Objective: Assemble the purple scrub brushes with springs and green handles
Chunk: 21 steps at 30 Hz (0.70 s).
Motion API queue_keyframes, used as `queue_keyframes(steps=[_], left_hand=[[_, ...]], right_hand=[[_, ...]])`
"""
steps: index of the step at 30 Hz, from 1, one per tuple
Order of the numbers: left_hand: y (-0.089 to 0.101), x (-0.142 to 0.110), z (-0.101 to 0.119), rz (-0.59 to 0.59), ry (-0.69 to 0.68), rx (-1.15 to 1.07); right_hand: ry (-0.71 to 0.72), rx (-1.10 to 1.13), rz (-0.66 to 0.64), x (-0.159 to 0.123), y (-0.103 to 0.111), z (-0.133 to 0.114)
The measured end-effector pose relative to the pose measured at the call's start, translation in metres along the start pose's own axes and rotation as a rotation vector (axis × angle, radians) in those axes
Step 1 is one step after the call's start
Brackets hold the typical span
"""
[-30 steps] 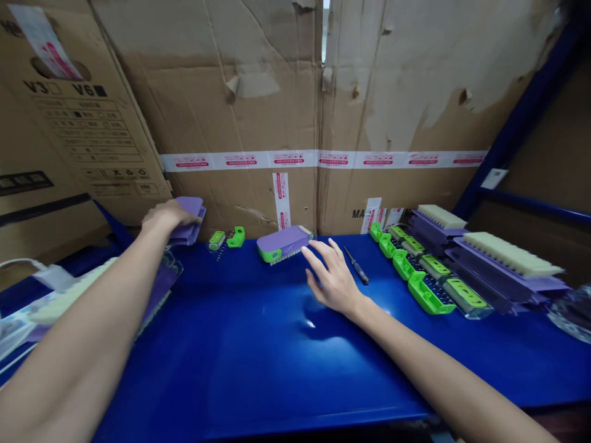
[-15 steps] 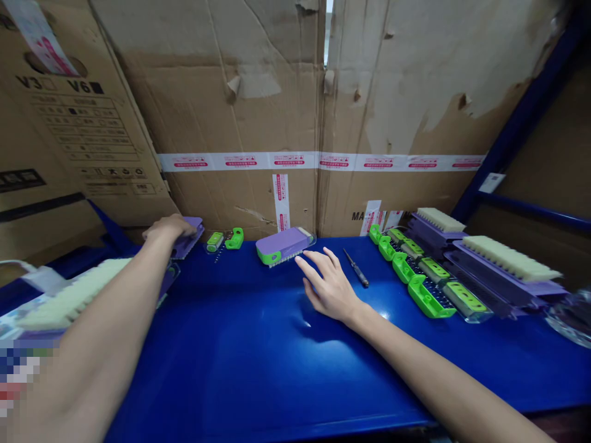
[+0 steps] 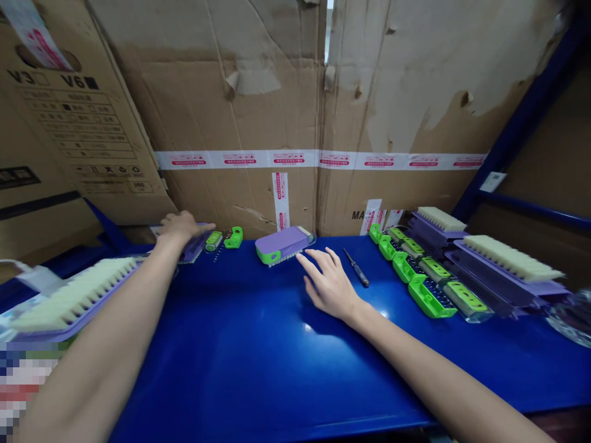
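Observation:
At the back left my left hand (image 3: 178, 227) is over a purple plastic piece (image 3: 196, 245), its fingers spread and partly hiding the piece. Just right of that piece lie a small green and clear part (image 3: 213, 241) and a green end cap (image 3: 234, 237). In the middle, a purple brush (image 3: 284, 243) with a green end rests bristles down on the blue table. My right hand (image 3: 330, 283) is open beside it, fingertips near its right front edge, holding nothing. A screwdriver (image 3: 356, 269) lies to the right of this hand.
Several green caps (image 3: 427, 298) and clear-and-green parts (image 3: 465, 298) line the right side. Purple pieces with pale bristle blocks (image 3: 510, 258) stand beyond them. Another bristle block (image 3: 74, 292) is at left, behind my forearm. Cardboard (image 3: 240, 123) walls the back of the blue table (image 3: 258, 363).
My left hand has shifted slightly right and its fingers have spread off the purple piece, which now sits nearer the small green parts. My right hand has barely moved.

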<state>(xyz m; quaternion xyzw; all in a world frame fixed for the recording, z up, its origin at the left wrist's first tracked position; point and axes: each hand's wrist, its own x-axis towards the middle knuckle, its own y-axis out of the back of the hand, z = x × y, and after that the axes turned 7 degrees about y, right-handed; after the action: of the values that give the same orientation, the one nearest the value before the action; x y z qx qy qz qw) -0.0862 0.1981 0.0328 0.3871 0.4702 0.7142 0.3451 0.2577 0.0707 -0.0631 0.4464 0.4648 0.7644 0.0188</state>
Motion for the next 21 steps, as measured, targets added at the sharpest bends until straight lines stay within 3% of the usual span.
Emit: queue_keyframes(steps=[2, 4, 7, 10, 14, 17, 21], left_hand=[[0.003, -0.017, 0.022, 0.031, -0.033, 0.071], [0.000, -0.040, 0.049, 0.029, -0.204, 0.062], [-0.018, -0.078, 0.089, -0.132, -0.448, -0.005], [-0.039, -0.107, 0.112, -0.209, -0.608, 0.009], [-0.051, -0.124, 0.111, -0.210, -0.845, -0.024], [-0.048, -0.132, 0.099, -0.201, -1.055, -0.128], [-0.045, -0.141, 0.087, -0.181, -1.100, -0.209]], right_hand=[[-0.058, 0.015, -0.024, 0.001, -0.001, 0.001], [-0.118, 0.027, -0.038, 0.001, -0.003, 0.004], [-0.189, 0.047, -0.031, -0.001, -0.006, 0.010], [-0.249, 0.070, -0.016, -0.004, -0.009, 0.020], [-0.283, 0.100, -0.017, -0.005, -0.009, 0.038], [-0.256, 0.192, -0.121, -0.004, -0.006, 0.050], [-0.202, 0.356, -0.249, -0.004, 0.003, 0.058]])
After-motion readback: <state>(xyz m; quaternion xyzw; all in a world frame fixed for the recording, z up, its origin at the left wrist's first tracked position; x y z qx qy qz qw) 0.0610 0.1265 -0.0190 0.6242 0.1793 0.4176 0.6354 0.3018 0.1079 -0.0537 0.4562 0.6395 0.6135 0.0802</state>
